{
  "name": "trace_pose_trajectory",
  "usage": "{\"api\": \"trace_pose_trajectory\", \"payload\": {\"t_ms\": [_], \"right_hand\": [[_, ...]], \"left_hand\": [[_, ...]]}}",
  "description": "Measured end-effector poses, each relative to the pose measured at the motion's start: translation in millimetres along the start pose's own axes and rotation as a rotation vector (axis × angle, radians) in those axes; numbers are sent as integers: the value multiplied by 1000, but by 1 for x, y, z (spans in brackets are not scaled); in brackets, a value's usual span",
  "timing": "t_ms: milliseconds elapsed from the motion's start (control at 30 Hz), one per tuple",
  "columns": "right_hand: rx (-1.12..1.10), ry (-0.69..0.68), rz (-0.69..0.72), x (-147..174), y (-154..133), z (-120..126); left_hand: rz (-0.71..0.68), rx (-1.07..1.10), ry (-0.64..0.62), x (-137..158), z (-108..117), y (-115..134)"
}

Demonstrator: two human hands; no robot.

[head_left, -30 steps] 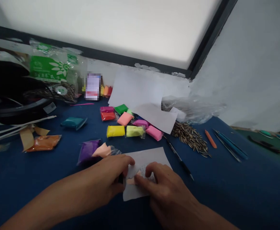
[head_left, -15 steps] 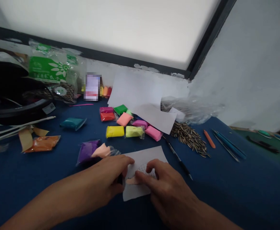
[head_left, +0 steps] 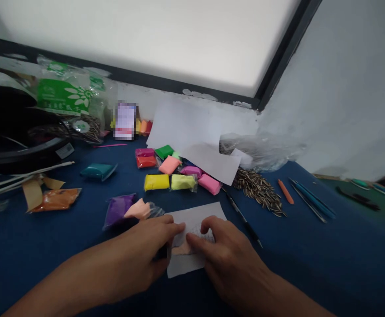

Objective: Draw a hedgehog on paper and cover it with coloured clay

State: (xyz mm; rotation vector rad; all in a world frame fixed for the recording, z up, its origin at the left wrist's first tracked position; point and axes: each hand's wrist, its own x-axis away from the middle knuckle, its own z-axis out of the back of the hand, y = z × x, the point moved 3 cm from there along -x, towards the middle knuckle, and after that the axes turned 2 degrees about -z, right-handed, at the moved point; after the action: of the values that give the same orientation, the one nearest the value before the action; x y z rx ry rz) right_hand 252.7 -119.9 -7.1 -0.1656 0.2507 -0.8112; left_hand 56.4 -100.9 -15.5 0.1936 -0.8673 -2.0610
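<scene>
White paper lies flat on a dark blue tabletop, with a thin, uneven peach patch of clay-like stuff on its left half, beside some faint drawn marks. Left hand has its fingers bunched at the sheet's left edge, index tip over the paper; can't tell if they pinch it. Right hand puts its thumb on the patch, index hooked with a gap between — the other fingers are hidden. How far the patch runs under the hands, no idea.

Blue surface stretches wide right of the right forearm, but past the left hand it's tight: crinkly film with a peach lump, against a shiny purple packet. Slim pen on the right, then pillowy yellow packet, gritty seed heap, hazy clear bag. Far left, a black object is cut off — and that pixelated rectangle is unreadable.
</scene>
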Motion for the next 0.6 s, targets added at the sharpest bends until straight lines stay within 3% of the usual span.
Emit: {"api": "trace_pose_trajectory", "payload": {"t_ms": [367,600], "right_hand": [[-3,78,-17,0,5,3],[-37,-27,-27,1,4,-2]], "left_hand": [[9,-1,-5,-1,3,4],[17,15,-15,1,2,4]]}}
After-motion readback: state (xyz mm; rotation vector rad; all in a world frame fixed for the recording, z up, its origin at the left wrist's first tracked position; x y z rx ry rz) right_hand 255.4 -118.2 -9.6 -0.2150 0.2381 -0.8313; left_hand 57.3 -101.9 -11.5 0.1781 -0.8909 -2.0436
